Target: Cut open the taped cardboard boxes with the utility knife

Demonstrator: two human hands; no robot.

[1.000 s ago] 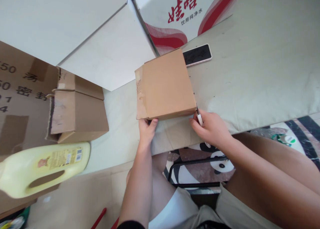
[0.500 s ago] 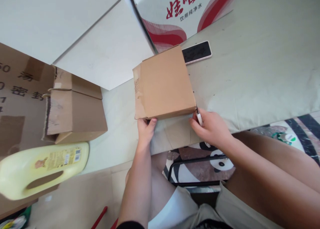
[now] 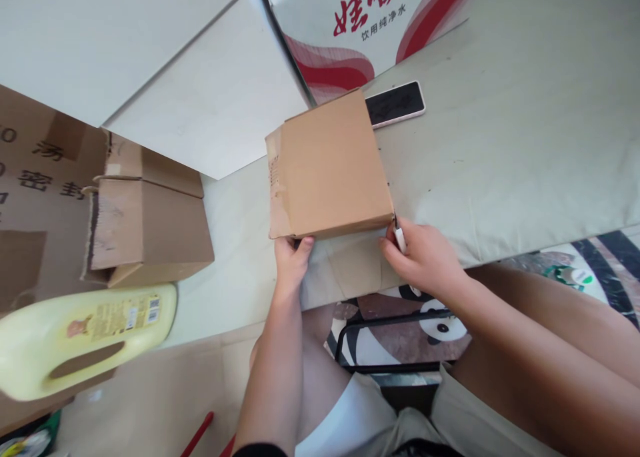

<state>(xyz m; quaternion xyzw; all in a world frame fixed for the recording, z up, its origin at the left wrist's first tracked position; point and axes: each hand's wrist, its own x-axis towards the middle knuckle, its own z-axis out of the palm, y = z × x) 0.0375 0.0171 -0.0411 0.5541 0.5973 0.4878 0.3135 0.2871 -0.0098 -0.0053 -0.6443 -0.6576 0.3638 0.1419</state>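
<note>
A brown cardboard box [image 3: 333, 167] lies on the pale cloth in front of me, with a strip of clear tape along its left side. My left hand [image 3: 293, 260] is closed on the box's near edge at the left, thumb against its side and fingers hidden beneath. At the near right corner my right hand [image 3: 417, 250] pinches a small white-handled knife [image 3: 399, 238]. Its thin dark tip meets the box corner, though how far it goes in is hidden. Behind the box's right side, a phone [image 3: 397, 104] is partly covered.
A white-and-red carton [image 3: 370, 37] stands behind, beside a large white panel [image 3: 210, 97]. On the left are an opened cardboard box [image 3: 175, 227] and a yellow jug [image 3: 115, 324]. A dark-framed stool with a panda print [image 3: 400, 330] shows between my legs.
Almost nothing has changed. My right hand with the knife has shifted very slightly right at the box corner, and the view has moved a touch.
</note>
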